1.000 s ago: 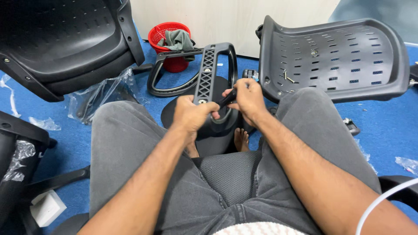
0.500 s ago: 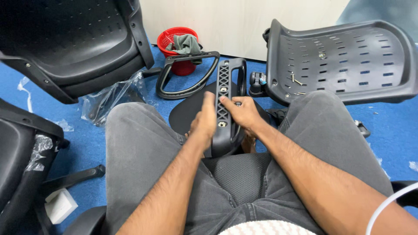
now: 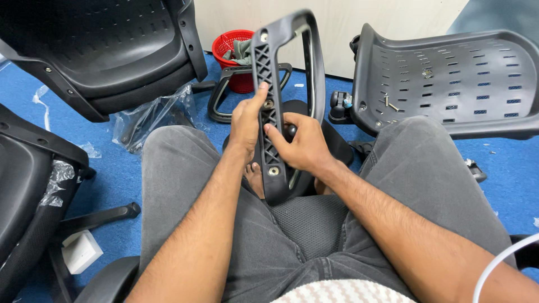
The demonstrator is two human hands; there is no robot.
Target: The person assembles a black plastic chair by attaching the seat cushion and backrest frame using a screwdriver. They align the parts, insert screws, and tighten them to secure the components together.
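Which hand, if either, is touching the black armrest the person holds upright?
Touching, both: the head view shows the left hand gripping the armrest at its ribbed edge, and the right hand wrapped around it lower down.

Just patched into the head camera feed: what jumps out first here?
Dead centre, the left hand and right hand hold a black plastic loop-shaped chair armrest upright above the grey-trousered lap. To the right on the blue carpet lies a black perforated plastic seat shell with loose screws on it. A red mesh basket stands behind the armrest, by the wall.
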